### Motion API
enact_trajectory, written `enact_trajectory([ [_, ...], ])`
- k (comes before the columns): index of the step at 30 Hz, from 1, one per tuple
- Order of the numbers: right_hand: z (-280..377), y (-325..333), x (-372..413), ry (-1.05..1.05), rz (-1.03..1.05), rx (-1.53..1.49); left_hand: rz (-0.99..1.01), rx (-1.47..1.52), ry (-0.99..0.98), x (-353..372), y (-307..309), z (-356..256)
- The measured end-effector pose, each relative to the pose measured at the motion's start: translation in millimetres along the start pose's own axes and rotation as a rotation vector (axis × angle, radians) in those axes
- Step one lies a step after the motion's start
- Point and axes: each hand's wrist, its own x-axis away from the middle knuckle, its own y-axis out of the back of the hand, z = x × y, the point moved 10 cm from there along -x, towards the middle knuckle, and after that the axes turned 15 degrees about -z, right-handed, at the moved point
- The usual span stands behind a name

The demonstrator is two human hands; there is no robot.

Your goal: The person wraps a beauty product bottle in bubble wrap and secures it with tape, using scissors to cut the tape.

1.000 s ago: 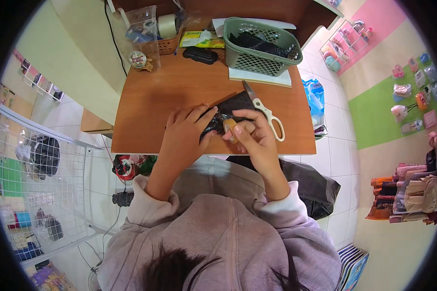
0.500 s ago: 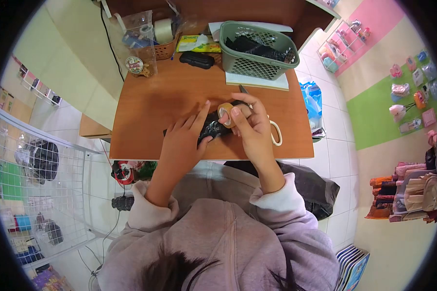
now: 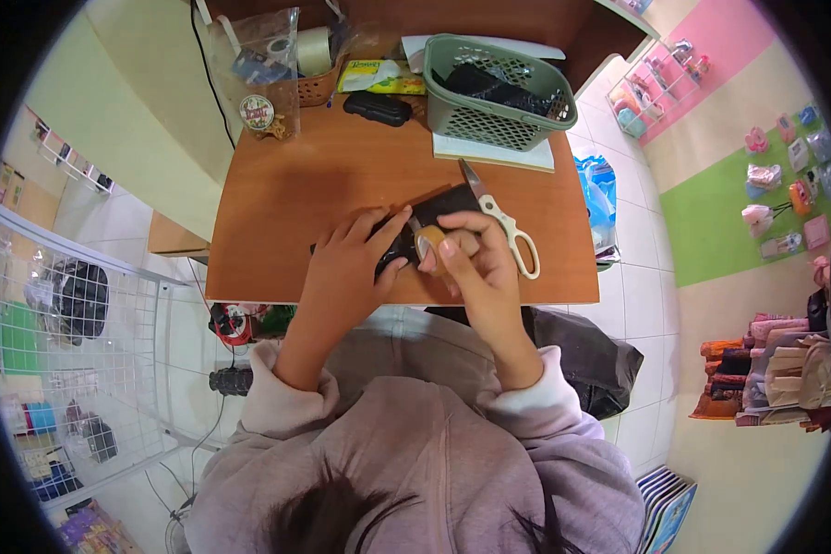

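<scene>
A black plastic-wrapped package (image 3: 445, 205) lies slantwise on the wooden desk, partly hidden under both hands. My left hand (image 3: 343, 263) rests on its left part with the fingers stretched out, pressing it down. Closed around a roll of brownish clear tape (image 3: 428, 242), my right hand (image 3: 485, 263) is over the package's near side. A strip of tape seems to run from the roll toward my left fingertips. White-handled scissors (image 3: 500, 217) lie at the package's right end, blades pointing away from me.
At the back right a green-grey basket (image 3: 499, 129) with black items stands on white paper (image 3: 494, 155). A black case (image 3: 377, 108), a yellow packet (image 3: 379, 76), a clear bag (image 3: 258, 88) and a brown basket (image 3: 316, 90) sit at the back left of the desk (image 3: 277, 203).
My right hand has moved down toward me with the tape roll, lower over the package. More of the scissors and the package's right end now shows. My left hand stays on the package.
</scene>
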Motion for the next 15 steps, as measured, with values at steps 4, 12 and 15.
enact_trajectory([
  [4, -20, 13, 21, -0.057, -0.015, 0.103, 0.026, -0.014, -0.017, -2, 5, -2],
  [12, -30, 29, 25, -0.085, -0.095, 0.191, 0.008, -0.033, -0.035, -6, 4, -1],
  [15, -37, 34, 27, -0.041, -0.104, 0.231, 0.007, -0.037, -0.029, -4, 2, 1],
])
